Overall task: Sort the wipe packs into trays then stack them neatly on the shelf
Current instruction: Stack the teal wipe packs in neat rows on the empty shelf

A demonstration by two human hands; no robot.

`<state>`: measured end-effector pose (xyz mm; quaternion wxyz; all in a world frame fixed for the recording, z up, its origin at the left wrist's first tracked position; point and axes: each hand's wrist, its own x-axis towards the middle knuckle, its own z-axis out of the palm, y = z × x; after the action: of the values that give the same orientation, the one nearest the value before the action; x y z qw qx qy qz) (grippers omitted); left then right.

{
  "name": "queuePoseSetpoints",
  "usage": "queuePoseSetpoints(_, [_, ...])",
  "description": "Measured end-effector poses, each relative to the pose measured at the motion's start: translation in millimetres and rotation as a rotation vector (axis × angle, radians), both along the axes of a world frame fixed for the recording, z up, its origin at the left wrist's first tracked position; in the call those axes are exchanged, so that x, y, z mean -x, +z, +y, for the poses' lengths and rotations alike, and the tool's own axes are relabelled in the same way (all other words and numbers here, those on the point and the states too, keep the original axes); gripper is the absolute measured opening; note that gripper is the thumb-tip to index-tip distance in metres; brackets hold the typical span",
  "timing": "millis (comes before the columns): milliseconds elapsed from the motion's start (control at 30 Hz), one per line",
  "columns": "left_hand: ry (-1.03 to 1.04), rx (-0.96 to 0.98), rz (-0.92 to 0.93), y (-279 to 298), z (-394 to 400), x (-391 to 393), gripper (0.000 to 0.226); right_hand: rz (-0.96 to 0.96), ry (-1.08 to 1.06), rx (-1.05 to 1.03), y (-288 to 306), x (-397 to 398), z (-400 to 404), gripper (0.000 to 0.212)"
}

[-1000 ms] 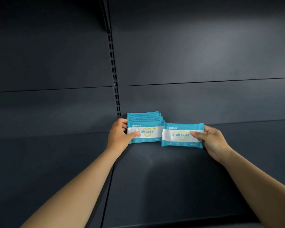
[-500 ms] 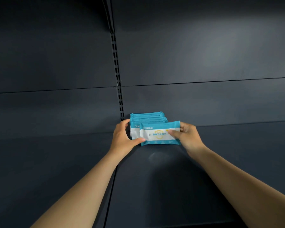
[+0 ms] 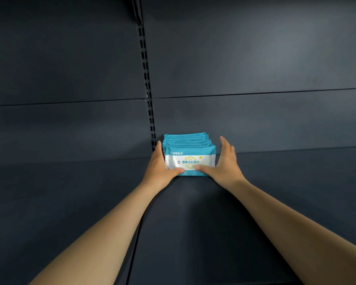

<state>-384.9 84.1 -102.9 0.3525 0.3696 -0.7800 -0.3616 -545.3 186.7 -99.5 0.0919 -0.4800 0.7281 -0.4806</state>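
A row of blue-and-white wipe packs (image 3: 190, 159) stands upright on the dark shelf (image 3: 193, 223), one behind another, running back to the rear panel (image 3: 255, 124); the front pack faces the camera, its white label printed with blue characters and a yellow shield, and only the blue top edges of those behind it show; the count of packs is hard to tell. The row sits just right of the slotted upright (image 3: 150, 112) that runs up the back wall, close beside it. The left hand (image 3: 159, 168) lies flat against the left side of the row, fingers straight and reaching back along the packs, thumb laid across the lower left of the front pack; it presses rather than grips. The right hand (image 3: 224, 165) mirrors it on the right side, fingers straight and together, pointing up and back beside the row, thumb lying across the lower right of the front pack near the left thumb; whether its palm touches the pack's side or stands just off it cannot be told. Both forearms are bare and reach in from the lower corners; the packs rest on the shelf between the two hands; no tray shows.
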Motion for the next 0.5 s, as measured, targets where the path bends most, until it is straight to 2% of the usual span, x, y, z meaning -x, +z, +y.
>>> queuePoseSetpoints(100, [-0.054,-0.091,0.045,-3,-3,5,0.088,-0.12,0.126,-0.115,-4,6,-12,0.123])
queuePoseSetpoints(167, [-0.068,-0.118,0.065,-5,-6,9,0.08,-0.169,0.2,-0.078,-7,11,-19,0.115])
queuePoseSetpoints(267, [-0.093,-0.137,0.072,-5,-8,13,0.081,-0.195,0.305,-0.028,-10,16,-26,0.095])
queuePoseSetpoints(500, [-0.068,-0.099,0.018,-8,-7,15,0.092,-0.199,0.357,-0.042,-10,23,-33,0.092])
